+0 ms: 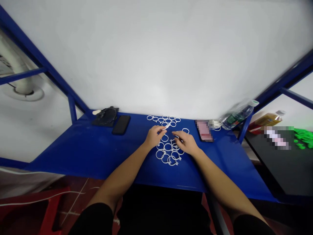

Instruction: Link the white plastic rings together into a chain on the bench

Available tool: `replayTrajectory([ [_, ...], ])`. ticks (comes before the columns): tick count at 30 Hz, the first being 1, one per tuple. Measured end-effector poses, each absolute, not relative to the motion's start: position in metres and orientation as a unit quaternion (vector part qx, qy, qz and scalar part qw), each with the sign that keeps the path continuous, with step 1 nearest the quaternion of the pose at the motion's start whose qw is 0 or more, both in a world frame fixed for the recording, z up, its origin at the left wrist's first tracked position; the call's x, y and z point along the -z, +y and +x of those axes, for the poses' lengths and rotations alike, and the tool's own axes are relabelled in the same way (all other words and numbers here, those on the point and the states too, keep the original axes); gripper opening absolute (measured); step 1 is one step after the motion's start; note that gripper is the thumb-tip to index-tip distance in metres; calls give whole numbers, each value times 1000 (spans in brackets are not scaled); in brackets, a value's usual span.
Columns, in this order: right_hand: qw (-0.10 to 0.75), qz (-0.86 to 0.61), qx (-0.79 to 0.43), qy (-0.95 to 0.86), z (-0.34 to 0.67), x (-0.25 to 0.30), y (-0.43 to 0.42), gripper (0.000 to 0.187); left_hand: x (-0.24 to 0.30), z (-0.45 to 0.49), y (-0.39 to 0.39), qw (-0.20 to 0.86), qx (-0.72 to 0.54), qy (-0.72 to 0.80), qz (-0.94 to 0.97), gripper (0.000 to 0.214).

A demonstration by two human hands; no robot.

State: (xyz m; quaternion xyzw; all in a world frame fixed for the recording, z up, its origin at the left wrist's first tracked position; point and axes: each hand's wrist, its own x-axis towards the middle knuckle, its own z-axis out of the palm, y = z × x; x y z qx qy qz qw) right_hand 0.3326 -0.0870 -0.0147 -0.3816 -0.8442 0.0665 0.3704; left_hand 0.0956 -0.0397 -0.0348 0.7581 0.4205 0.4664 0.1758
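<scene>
My left hand [154, 135] is closed, pinching a white plastic ring [167, 126] that shows nearly edge-on at the fingertips. Across from it, my right hand [186, 142] hovers with index finger and thumb apart and no object visible between them. Beneath and in front of the hands lies a loose cluster of white plastic rings [166, 158], several with small clip-like tabs, some overlapping. Farther back, near the wall, a second group of such rings [155, 119] lies side by side. Another ring [185, 131] rests just beyond my right hand.
On the blue table [97, 153], a black phone [121, 125] and a crumpled black bag [107, 116] lie left. To the right are a phone with a lit screen [204, 131], a white cable [216, 124] and a plastic bottle [238, 117]. Blue frame bars [72, 109] flank the table.
</scene>
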Motion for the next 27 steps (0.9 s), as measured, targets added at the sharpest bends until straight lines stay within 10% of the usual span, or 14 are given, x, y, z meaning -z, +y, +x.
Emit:
replayTrajectory([
  [27, 375, -434, -110, -812, 333, 9, -71, 22, 21, 95, -47, 264, -542, 453, 656, 42],
])
